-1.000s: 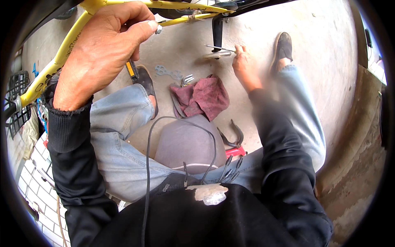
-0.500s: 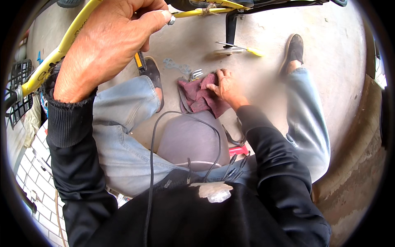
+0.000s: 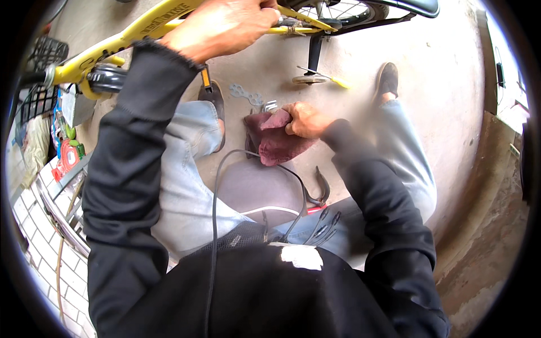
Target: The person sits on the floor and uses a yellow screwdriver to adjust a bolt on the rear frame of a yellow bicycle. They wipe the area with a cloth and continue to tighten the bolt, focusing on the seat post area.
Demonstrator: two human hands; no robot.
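Since the earlier frames, right hand [image 3: 301,119] has come back from the kickstand area and now closes its fingers on the maroon rag [image 3: 277,141], which lies bunched on the concrete floor [image 3: 428,50] between the person's feet. Left hand [image 3: 222,25] stays wrapped around the yellow bicycle frame [image 3: 96,56] above. Flat multi-hole wrench [image 3: 246,93] lies just beyond the rag; pliers [image 3: 321,190] lie nearer the body, by the grey stool [image 3: 256,188]. Kickstand [image 3: 313,56] stands beyond.
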